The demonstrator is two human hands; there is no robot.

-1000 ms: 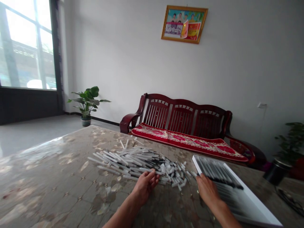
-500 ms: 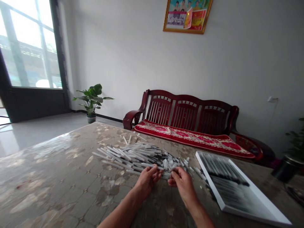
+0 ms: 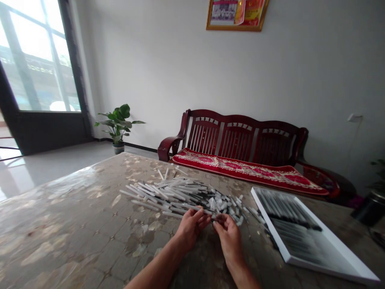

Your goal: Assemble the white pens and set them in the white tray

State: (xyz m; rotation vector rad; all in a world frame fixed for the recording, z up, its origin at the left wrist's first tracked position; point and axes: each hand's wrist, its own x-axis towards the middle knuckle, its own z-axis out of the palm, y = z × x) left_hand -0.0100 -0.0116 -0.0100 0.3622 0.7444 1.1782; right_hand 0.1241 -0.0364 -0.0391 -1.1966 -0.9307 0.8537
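The left hand (image 3: 191, 229) lies curled against the near edge of a pile of white pens (image 3: 177, 195); the right hand's fingers (image 3: 219, 219) pinch together at the pile, hiding whether they grip a pen; a white tray (image 3: 288, 224) of blurred rows sits nearby on the table (image 3: 75, 200).

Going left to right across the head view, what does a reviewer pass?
Window, potted plant, left hand, right hand, white tray, black plant pot.
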